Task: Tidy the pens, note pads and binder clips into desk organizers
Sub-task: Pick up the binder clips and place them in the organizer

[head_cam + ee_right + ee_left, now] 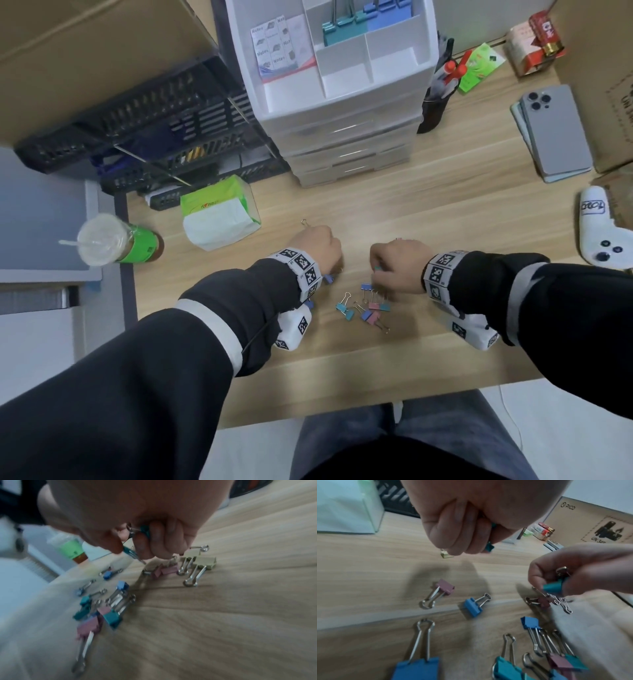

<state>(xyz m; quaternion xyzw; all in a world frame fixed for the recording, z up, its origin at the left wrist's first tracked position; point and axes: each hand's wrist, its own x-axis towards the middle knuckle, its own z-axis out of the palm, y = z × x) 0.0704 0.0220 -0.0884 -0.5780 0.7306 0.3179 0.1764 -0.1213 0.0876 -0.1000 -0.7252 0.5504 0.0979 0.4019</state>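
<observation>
Several small binder clips [368, 310], blue, teal and pink, lie scattered on the wooden desk [445, 212] between my hands. My left hand [320, 248] is curled into a fist around teal binder clips [488, 547]. My right hand [397, 265] pinches a teal binder clip [553, 587] and holds more teal clips [145, 530] in its curled fingers, just above the pile. Two beige clips [204, 561] lie under my right hand. The white drawer organizer [346, 102] at the back holds note pads [277, 46] and large clips [346, 29] in its top tray.
A black mesh tray [154, 137] stands back left, with a tissue pack [219, 212] and a lidded cup [120, 243] in front of it. A black pen holder [436, 99], two phones [555, 133], a white controller [599, 236] and cardboard boxes [603, 68] stand on the right.
</observation>
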